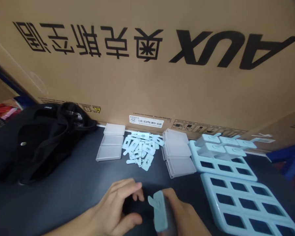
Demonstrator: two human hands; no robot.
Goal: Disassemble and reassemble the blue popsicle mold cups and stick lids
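Observation:
My right hand [185, 213] grips a popsicle mould [161, 213] with a pale blue stick lid on a translucent body. The lid faces left toward my left hand [114, 206], whose curved fingers are apart and hold nothing. Beyond my hands lies a loose pile of pale blue stick lids [140, 147]. Translucent mould cases rest on both sides of it: a left row [110, 152] and a right stack [178, 147].
Two pale blue racks with rectangular holes stand on the right, a nearer rack [208, 193] and a farther rack [196, 155]. Several lidded moulds [212, 149] sit in the farther one. A black cloth bag [46, 137] lies left. A large cardboard box [113, 82] walls off the back.

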